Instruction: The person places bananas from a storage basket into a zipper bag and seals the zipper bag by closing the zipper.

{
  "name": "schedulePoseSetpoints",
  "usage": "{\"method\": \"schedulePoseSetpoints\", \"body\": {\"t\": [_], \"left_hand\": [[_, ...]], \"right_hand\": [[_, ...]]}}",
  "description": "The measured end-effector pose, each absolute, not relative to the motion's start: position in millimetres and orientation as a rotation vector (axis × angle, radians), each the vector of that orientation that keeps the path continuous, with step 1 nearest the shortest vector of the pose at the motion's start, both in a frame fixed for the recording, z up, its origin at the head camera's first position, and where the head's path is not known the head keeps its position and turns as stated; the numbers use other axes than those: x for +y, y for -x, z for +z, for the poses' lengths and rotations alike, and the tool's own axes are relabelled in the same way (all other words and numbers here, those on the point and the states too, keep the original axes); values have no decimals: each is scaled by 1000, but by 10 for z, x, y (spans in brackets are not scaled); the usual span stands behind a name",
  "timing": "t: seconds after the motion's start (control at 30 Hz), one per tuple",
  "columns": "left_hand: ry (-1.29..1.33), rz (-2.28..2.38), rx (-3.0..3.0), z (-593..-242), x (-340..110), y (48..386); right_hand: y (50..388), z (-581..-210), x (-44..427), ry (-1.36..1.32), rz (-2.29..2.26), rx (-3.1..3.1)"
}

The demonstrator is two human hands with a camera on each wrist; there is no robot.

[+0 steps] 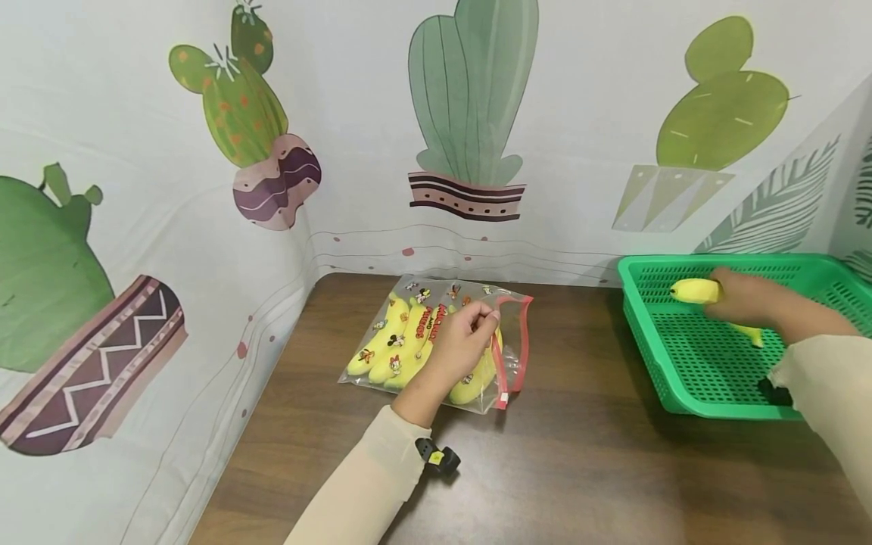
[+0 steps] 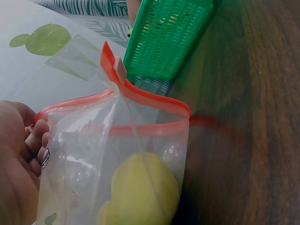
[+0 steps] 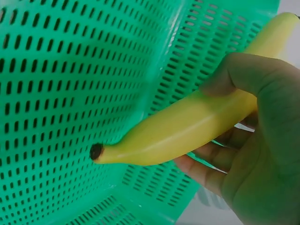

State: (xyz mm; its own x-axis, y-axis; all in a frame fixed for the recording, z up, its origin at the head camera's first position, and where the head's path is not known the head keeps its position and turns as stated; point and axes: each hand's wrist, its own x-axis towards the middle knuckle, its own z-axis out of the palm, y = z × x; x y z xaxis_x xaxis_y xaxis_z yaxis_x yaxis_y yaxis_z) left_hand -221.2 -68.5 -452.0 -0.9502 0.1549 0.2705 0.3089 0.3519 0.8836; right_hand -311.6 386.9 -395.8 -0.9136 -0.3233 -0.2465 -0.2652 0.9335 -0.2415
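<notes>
On the table lies a clear zip bag (image 1: 409, 356) with a red zip edge and printed cartoon figures, holding several yellow bananas (image 1: 381, 352). My left hand (image 1: 466, 337) pinches the bag's red-edged mouth, which gapes open in the left wrist view, where a rounded yellow banana end (image 2: 145, 187) shows inside. At the right, my right hand (image 1: 739, 299) grips a single banana (image 3: 173, 129) over the green basket (image 1: 671, 378). In the right wrist view the thumb lies across its top and the fingers curl beneath; its dark stem end points toward the basket's slotted wall.
The brown wooden table (image 1: 579, 454) runs between the bag and the basket. Behind it hangs a white cloth (image 1: 361, 98) printed with cactus plants. A black wrist camera (image 1: 443, 460) is strapped on the left sleeve.
</notes>
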Motion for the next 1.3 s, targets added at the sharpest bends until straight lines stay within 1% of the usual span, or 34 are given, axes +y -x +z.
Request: {"method": "schedulePoseSetpoints", "body": {"t": [0.5,0.93,1.3], "left_hand": [[401,-1625,-2469,-4500,-674,2207],[403,-1619,-2474,-4486,-668,2193],[380,-1600,-2490,-4456,-656,2175]], "right_hand": [[3067,-3691,3635,465,-356,2857],[2912,-3521,3438,482,-365,2902],[2747,-3425,3364,511,-441,2933]]}}
